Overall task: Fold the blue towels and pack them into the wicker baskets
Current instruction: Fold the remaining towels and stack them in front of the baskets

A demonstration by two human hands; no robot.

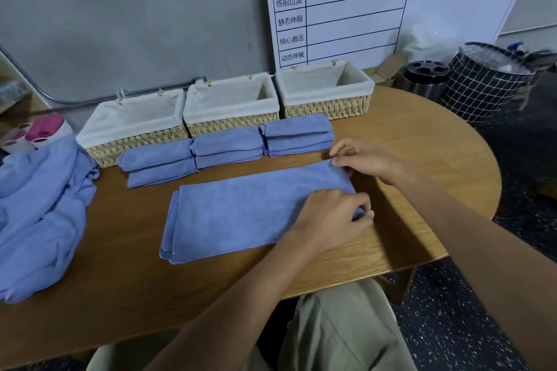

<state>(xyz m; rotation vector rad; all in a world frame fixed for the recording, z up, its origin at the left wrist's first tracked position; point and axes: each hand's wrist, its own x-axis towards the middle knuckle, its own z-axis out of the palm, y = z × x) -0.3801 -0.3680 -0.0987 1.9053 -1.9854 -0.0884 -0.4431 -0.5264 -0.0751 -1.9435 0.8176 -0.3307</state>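
A blue towel (241,211), folded into a long strip, lies flat on the wooden table (120,289). My left hand (331,217) pinches its near right corner. My right hand (361,159) pinches its far right corner. Three wicker baskets with white liners stand in a row at the back: left (132,126), middle (232,105), right (325,87). All three look empty. In front of each basket lies a pair of folded blue towels: left (156,161), middle (229,147), right (298,135).
A heap of unfolded blue towels (39,214) covers the table's left end. A pink and white object (36,132) sits behind the heap. Right of the table stand a steel bin (425,80) and a black grid-pattern hamper (485,84). A white chart board (361,6) leans on the wall.
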